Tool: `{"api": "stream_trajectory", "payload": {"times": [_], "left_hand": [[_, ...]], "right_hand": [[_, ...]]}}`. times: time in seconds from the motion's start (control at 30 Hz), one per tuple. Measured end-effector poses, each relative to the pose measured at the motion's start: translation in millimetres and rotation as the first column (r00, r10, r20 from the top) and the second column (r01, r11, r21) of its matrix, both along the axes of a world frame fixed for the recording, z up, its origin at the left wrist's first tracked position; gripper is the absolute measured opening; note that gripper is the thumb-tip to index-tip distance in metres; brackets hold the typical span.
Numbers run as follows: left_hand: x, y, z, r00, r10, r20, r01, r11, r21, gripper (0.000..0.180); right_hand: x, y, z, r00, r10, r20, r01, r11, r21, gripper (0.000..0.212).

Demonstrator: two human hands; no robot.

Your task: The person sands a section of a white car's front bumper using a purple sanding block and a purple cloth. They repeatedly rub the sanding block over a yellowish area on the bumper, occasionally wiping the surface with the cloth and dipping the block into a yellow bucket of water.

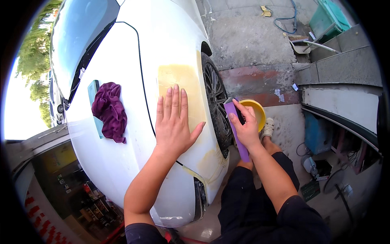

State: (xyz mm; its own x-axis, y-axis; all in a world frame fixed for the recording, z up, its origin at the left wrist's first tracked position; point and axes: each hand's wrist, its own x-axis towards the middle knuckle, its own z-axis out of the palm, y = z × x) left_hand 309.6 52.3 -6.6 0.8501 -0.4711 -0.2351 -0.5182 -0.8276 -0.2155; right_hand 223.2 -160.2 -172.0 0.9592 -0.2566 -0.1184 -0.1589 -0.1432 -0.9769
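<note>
My left hand (pixel 175 124) lies flat with its fingers stretched out on the white car's fender (pixel 152 44), over a tan, filler-like patch (pixel 178 75). A second tan patch (pixel 212 162) shows lower down, near the headlight (pixel 199 198). Beside the front wheel (pixel 213 87), my right hand (pixel 246 124) grips a sanding block with a long purple strip (pixel 237 136); its dark part is mostly hidden by my fingers. Just behind that hand is a yellow bucket (pixel 260 112), partly covered by it.
On the hood a crumpled purple cloth (pixel 109 112) rests over a teal flat box (pixel 94 87). A green bin (pixel 331 18), a blue hose (pixel 294 18) and a stone step (pixel 343 61) are at the far right. A blue container (pixel 319 132) stands at right, near cluttered tools.
</note>
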Motion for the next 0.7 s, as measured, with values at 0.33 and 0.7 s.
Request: {"api": "stream_trajectory", "payload": {"times": [0.33,0.7], "left_hand": [[123.7,-31.2,-46.9,0.978,0.118,0.170,-0.175,0.912,0.372,0.104],[101.8,-34.2,-52.2,0.982,0.095,0.163,-0.141,0.945,0.297,0.106]], "right_hand": [[20.3,-36.8,-24.2,0.989,0.093,-0.118,-0.078,0.989,0.123,0.052],[59.7,-59.0,-31.8,0.982,0.185,-0.049,-0.178,0.977,0.117,0.051]]}}
